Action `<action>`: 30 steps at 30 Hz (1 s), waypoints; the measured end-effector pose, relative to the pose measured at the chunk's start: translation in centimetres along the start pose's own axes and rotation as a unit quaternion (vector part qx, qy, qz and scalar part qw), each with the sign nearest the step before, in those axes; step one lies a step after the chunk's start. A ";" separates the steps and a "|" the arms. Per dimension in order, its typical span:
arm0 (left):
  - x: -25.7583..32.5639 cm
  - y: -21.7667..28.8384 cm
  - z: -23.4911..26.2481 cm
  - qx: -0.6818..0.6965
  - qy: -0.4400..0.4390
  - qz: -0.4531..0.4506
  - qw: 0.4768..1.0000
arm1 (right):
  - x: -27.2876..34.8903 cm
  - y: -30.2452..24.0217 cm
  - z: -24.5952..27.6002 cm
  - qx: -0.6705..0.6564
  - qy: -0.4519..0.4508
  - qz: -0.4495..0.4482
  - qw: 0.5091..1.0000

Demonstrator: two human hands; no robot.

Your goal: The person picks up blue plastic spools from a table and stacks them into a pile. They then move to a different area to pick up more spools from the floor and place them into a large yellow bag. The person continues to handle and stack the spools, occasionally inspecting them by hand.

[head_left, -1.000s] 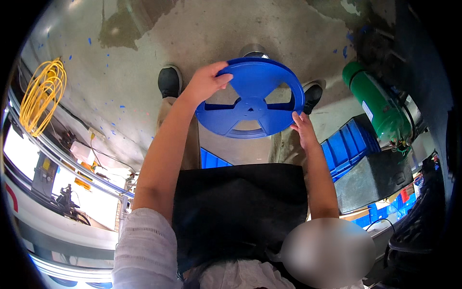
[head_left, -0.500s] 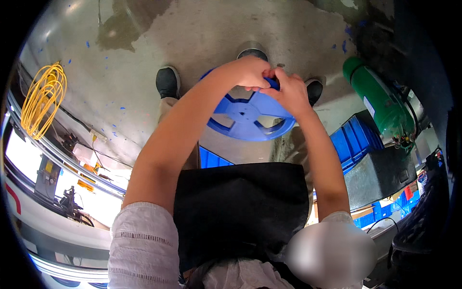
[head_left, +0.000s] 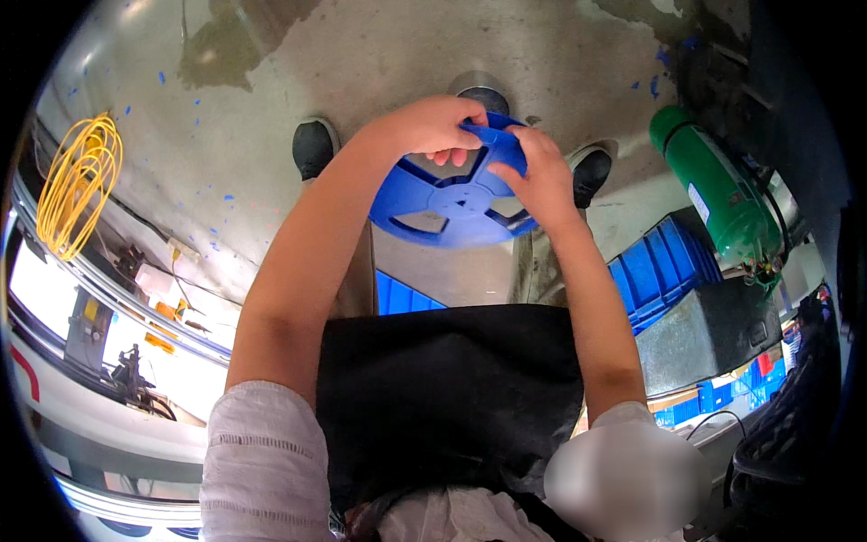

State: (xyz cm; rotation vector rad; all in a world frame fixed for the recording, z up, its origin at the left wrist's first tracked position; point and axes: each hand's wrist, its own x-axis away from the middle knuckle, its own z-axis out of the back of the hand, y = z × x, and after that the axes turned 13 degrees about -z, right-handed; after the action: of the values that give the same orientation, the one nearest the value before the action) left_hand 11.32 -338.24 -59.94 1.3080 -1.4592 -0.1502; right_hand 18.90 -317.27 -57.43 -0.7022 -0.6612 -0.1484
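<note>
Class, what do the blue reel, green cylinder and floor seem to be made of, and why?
Blue reel: probably plastic, smooth, evenly coloured, with moulded-looking cutouts.
Green cylinder: likely painted metal; its rounded surface has a sheen.
Floor: apparently concrete, grey and blotchy.

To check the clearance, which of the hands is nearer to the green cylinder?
Right: the right hand is at the blue reel, left of the green cylinder; the left hand is farther left.
</note>
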 end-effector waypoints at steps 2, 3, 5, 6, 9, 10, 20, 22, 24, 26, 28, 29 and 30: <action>-1.0 -0.1 -0.1 -0.005 0.007 -0.006 1.000 | -0.3 0.1 -0.1 0.042 -0.003 -0.087 0.995; -1.4 -0.2 -0.2 -0.014 0.018 -0.007 1.000 | -0.8 0.7 0.1 0.038 -0.040 -0.111 0.992; -1.7 -0.5 0.1 -0.054 0.041 -0.012 0.998 | -1.6 1.9 0.3 0.028 -0.050 -0.126 0.990; -1.6 -0.6 0.5 -0.085 0.053 -0.015 0.995 | -1.9 2.6 0.4 0.021 -0.055 -0.135 0.989; -0.8 -1.3 1.9 -0.138 0.074 -0.001 0.988 | -3.4 2.5 1.1 -0.025 -0.097 -0.172 0.980; -0.5 -1.5 1.8 -0.143 0.085 0.017 0.986 | -4.0 2.3 1.2 -0.048 -0.143 -0.207 0.967; 1.6 -1.7 -1.4 -0.288 0.178 -0.024 0.941 | -0.3 4.0 -2.1 -0.320 -0.200 -0.268 0.886; 2.0 -0.7 -2.2 -0.372 0.183 -0.058 0.908 | 1.4 3.2 -1.9 -0.365 -0.166 -0.277 0.873; 2.7 2.9 -2.7 -0.393 0.147 -0.037 0.907 | 2.9 1.5 -1.1 -0.376 -0.104 -0.289 0.874; 3.6 3.5 -3.2 -0.387 0.157 -0.075 0.906 | 3.7 0.1 0.2 -0.291 -0.069 -0.270 0.915; 4.2 4.4 -3.5 -0.378 0.149 -0.092 0.909 | 4.3 -0.4 0.3 -0.252 -0.031 -0.267 0.930; 4.5 4.9 -3.7 -0.370 0.139 -0.086 0.914 | 4.4 -0.8 0.6 -0.231 -0.025 -0.269 0.935; 4.7 5.2 -3.8 -0.362 0.130 -0.080 0.919 | 4.4 -1.3 1.1 -0.211 -0.019 -0.271 0.939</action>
State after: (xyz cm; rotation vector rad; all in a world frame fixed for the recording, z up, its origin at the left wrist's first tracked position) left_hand 12.08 -337.79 -51.95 0.7888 -0.9241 -0.5501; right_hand 21.38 -317.13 -53.38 -0.9200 -0.8599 -0.8069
